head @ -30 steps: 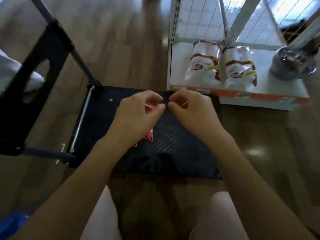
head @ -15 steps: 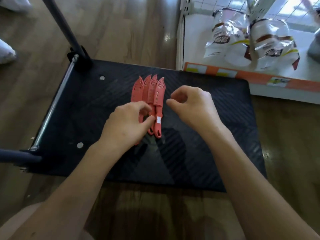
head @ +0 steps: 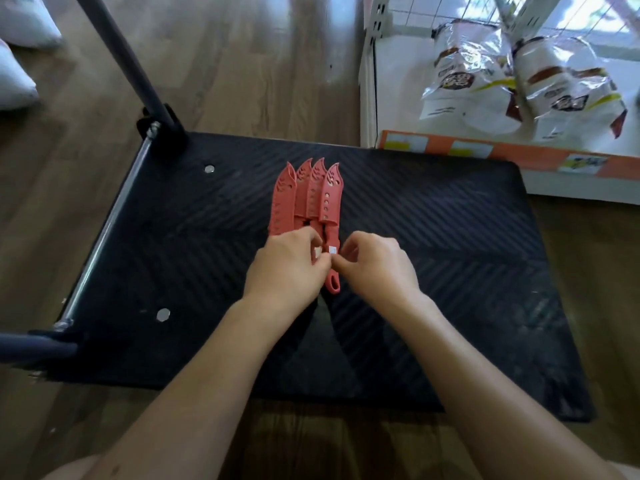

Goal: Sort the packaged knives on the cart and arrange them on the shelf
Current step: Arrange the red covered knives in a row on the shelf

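Several red sheathed knives (head: 308, 195) lie side by side on the black cart platform (head: 450, 258), tips pointing away from me. My left hand (head: 287, 268) covers their handles, fingers curled round them. My right hand (head: 377, 268) pinches the handle of the rightmost knife (head: 330, 202) near its small white sticker. That handle's looped end pokes out between both hands. The white shelf (head: 384, 95) stands at the far right, just beyond the cart.
Two white snack bags (head: 519, 84) lie on the shelf's bottom board, behind an orange price strip (head: 502, 154). The cart's dark handle bar (head: 121, 57) rises at the left. White sacks (head: 17, 64) sit on the wooden floor far left.
The view dropped and closed in on the cart. My right hand moved left onto the rightmost knife's handle, meeting my left hand. The knives stayed put.
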The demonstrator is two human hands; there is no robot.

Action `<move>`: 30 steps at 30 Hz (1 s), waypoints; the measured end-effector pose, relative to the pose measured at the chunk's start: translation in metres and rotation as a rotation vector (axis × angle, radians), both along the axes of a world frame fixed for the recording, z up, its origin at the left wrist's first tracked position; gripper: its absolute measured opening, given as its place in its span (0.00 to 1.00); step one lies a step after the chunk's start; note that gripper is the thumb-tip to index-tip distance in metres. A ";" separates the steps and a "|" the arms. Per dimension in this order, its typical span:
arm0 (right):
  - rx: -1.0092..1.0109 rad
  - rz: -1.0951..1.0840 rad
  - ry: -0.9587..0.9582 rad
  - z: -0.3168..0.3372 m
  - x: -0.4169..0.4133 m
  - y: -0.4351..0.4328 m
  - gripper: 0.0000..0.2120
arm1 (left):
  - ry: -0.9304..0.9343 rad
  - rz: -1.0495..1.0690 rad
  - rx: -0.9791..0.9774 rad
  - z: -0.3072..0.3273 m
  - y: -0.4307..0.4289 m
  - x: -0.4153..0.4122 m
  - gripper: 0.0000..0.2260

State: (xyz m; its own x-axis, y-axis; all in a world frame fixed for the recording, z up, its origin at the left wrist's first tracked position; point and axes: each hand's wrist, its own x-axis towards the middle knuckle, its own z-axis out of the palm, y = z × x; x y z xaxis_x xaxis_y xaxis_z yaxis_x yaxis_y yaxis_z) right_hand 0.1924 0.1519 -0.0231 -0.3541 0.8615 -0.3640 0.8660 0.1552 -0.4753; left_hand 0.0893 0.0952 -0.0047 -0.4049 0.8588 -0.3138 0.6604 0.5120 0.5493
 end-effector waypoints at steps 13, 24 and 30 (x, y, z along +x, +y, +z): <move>-0.087 -0.170 0.076 -0.041 0.006 -0.004 0.20 | 0.103 0.095 -0.114 -0.048 0.009 0.012 0.17; -0.444 -0.464 0.378 -0.042 0.004 0.005 0.14 | -0.308 0.275 -0.100 -0.053 0.012 0.010 0.04; -0.686 -0.490 0.552 -0.035 0.013 0.011 0.05 | -0.718 0.294 -0.106 -0.054 0.010 0.012 0.04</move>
